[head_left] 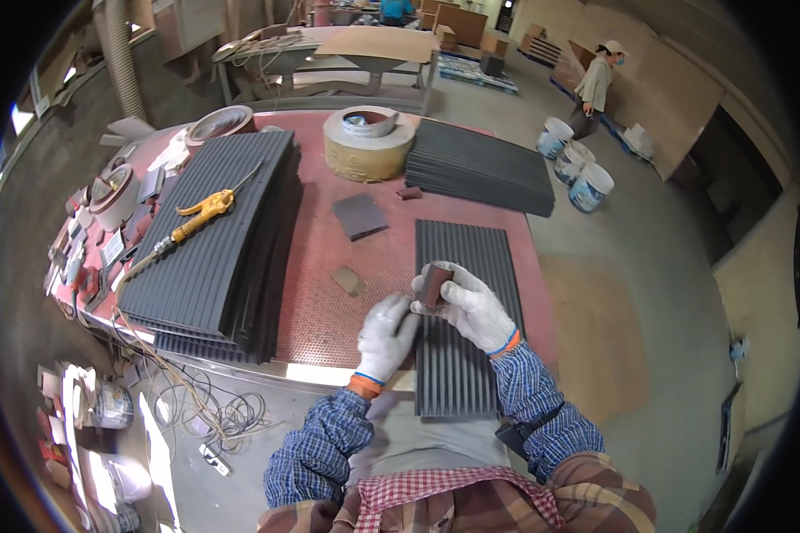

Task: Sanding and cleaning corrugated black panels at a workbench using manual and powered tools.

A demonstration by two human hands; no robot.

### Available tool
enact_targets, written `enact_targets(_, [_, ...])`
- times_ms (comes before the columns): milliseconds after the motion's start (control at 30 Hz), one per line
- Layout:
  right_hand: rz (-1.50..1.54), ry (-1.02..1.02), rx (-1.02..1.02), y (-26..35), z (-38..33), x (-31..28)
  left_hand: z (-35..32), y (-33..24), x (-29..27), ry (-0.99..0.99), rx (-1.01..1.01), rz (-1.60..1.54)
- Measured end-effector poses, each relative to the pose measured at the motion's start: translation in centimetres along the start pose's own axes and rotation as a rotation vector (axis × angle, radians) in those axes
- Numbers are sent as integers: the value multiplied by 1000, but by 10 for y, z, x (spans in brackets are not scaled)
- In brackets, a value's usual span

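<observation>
My right hand, in a white knit glove, is closed round a reddish-brown piece of sandpaper, curved or folded over. It is above a dark grey ribbed panel that lies lengthwise before me and juts past the table's near edge. My left hand, gloved too, is at the panel's left edge, its fingers extended and holding nothing that I can see. Its fingertips come close to the right hand; whether they touch the panel is unclear. Beyond it, a small tan block and a dark grey square sheet lie on the table.
The red table bears a tall stack of ribbed panels with a yellow air blow gun on top. At the back are a large tape roll and more panels. Buckets and a walking person are at right.
</observation>
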State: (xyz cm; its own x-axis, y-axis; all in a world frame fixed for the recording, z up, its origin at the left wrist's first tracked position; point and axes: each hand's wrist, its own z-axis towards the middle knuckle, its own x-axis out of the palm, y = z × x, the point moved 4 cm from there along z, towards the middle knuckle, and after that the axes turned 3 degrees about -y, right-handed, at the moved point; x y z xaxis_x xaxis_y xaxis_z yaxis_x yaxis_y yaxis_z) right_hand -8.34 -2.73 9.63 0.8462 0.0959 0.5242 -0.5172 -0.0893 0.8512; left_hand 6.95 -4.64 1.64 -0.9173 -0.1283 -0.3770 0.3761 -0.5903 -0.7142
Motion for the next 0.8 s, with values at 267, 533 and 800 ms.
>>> enact_targets(267, [-430,-229,-132,30,-103,-5,0,-105,-28,197,-433,-677])
enact_targets(533, [-476,-335,-195,19,-140,-13,-20,-139,-26,279,-641,-695])
enact_targets(800, [-463,-345,-229,21,-151,-8,-25,-146,-24,359,-594,-736])
